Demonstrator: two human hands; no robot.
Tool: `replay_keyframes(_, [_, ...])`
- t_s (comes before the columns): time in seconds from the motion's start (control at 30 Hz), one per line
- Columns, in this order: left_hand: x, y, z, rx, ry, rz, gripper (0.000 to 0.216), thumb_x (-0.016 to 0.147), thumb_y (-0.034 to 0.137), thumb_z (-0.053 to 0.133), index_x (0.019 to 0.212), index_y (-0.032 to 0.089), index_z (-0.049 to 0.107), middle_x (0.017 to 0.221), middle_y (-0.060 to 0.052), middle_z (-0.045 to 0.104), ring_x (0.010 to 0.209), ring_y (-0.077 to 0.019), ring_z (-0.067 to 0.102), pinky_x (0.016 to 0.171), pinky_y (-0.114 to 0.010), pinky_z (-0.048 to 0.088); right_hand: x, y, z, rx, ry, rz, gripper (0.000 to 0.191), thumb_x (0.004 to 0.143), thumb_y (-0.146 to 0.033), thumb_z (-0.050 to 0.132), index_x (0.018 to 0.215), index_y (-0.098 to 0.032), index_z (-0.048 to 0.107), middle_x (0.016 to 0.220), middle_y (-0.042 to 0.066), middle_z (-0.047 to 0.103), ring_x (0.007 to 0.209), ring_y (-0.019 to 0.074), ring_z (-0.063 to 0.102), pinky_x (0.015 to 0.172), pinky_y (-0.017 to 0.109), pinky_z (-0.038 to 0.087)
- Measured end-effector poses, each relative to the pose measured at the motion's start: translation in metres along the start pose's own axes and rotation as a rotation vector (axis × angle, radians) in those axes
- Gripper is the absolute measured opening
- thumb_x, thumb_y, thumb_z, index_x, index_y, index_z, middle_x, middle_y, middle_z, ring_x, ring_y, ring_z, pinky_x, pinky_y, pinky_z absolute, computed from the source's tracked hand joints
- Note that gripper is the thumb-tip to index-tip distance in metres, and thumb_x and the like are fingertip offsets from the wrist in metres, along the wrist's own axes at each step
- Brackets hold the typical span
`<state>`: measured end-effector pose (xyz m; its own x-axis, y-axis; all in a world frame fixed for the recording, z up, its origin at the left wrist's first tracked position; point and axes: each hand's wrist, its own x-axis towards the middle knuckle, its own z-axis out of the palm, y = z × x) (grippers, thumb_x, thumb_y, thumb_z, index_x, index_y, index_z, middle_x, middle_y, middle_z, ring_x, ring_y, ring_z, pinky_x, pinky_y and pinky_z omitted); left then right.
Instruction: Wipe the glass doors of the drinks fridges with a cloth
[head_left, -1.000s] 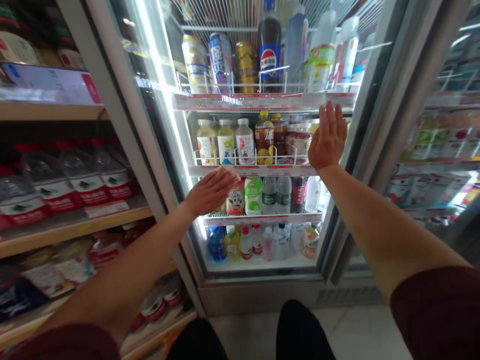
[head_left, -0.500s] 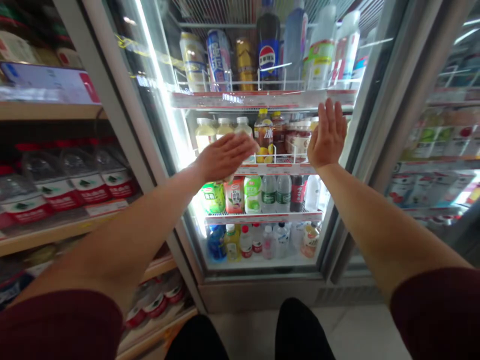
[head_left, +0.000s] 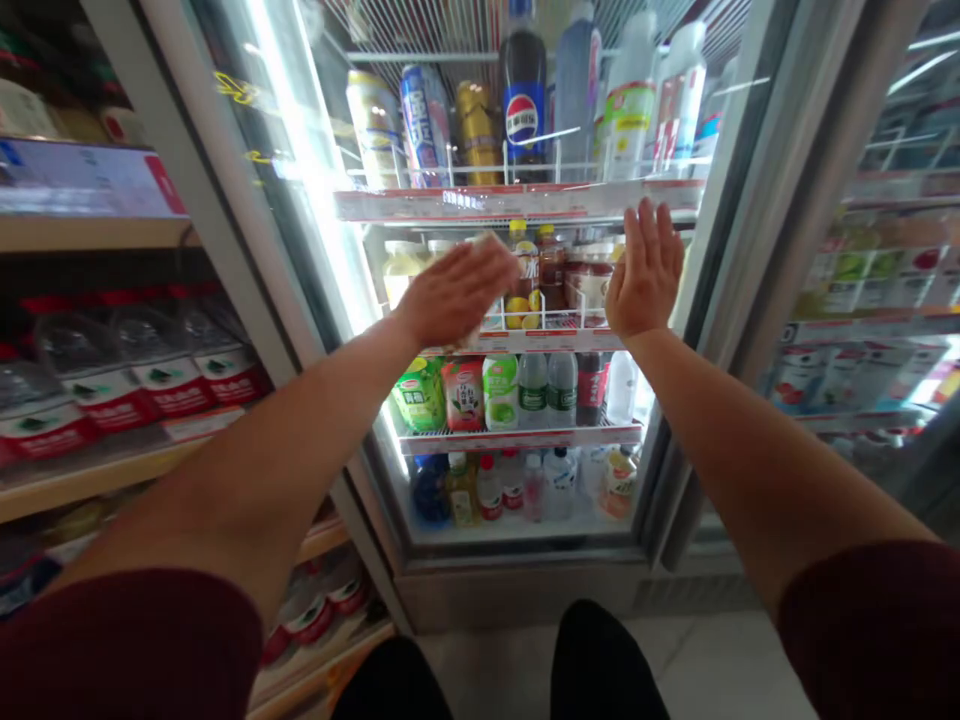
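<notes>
My left hand (head_left: 459, 290) lies flat against the glass door of a lit drinks fridge, its fingers stretched together and slightly blurred. A pale cloth (head_left: 491, 246) is under it, held between the palm and the glass; only its edges show past the fingers and below the palm. My right hand (head_left: 646, 268) rests on the glass farther right, palm forward, fingers up and a little apart, with nothing in it. Behind the glass door (head_left: 375, 545), near my left hand, stand pale-capped bottles (head_left: 403, 268) and a yellow-capped tea bottle (head_left: 523, 275).
Cola (head_left: 523, 100), cans (head_left: 375, 125) and other bottles fill the fridge shelves. On the left, a wooden-edged shelf (head_left: 112, 470) holds red-labelled water bottles (head_left: 161, 375). Another glass-fronted fridge (head_left: 862, 300) adjoins on the right. My knees (head_left: 607, 660) are close to the fridge base (head_left: 525, 595).
My left hand has shifted slightly across the glass with the cloth, whose upper edge shows more now. The view has tilted a little; my right hand stays on the door.
</notes>
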<state>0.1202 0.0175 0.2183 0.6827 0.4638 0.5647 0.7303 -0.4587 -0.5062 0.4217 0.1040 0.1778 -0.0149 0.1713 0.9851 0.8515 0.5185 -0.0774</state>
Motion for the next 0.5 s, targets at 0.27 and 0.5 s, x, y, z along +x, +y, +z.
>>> replay_keyframes(0.27, [0.039, 0.029, 0.027, 0.033, 0.162, -0.099, 0.062, 0.105, 0.028, 0.034, 0.166, 0.016, 0.033, 0.174, -0.001, 0.026, 0.166, -0.019, 0.004, 0.139, -0.051, 0.012, 0.0, 0.001, 0.002, 0.054, -0.015, 0.038, 0.062, 0.107, -0.033, 0.017, 0.167, -0.025, 0.032, 0.174, -0.001, 0.028, 0.166, 0.0239, 0.013, 0.136, 0.056, 0.016])
replay_keyframes(0.5, [0.074, -0.01, -0.024, 0.142, 0.193, -0.134, 0.059, 0.106, 0.024, 0.041, 0.164, 0.015, 0.034, 0.174, -0.003, 0.028, 0.165, -0.0234, 0.008, 0.137, -0.052, 0.002, 0.001, 0.002, 0.004, 0.014, 0.006, 0.004, 0.065, 0.102, -0.028, 0.022, 0.164, -0.016, 0.038, 0.173, 0.007, 0.031, 0.165, 0.0249, 0.02, 0.134, 0.057, 0.019])
